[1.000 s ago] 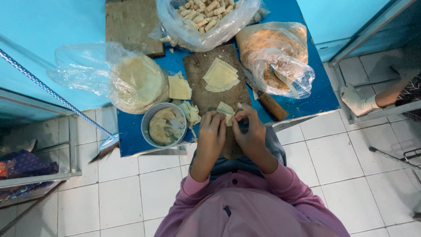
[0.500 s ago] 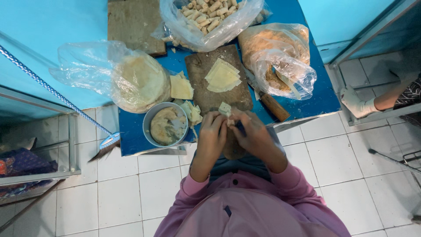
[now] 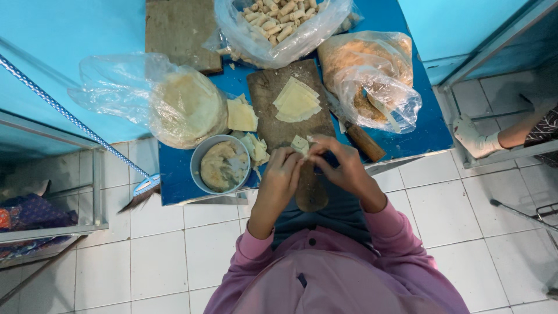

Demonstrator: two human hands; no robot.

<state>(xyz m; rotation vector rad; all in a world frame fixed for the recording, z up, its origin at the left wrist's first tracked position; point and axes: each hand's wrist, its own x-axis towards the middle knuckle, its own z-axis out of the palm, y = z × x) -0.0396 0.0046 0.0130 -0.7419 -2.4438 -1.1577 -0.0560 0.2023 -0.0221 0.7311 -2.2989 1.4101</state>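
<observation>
A small pale wrapper piece sits between both hands, above the near end of the dark wooden cutting board, close to the table's front edge. The left hand has its fingertips closed on the piece's left side; the right hand pinches the right side, fingers curled inward. Both hands are pressed close together around it.

Further up the board lies a stack of square pale wrappers. Left of the board, a second small stack of wrappers rests on the blue table, and torn wrapper scraps lie beside a round metal bowl holding brownish filling. Right of the board lies a knife with a wooden handle.

A clear plastic bag of round flat sheets occupies the table's left side. At the far edge, a bag of finished rolls sits open. A bag of brown crumbs stands to the right, a spoon inside it.

Another person's socked foot shows at the right edge, on the white tiled floor.
</observation>
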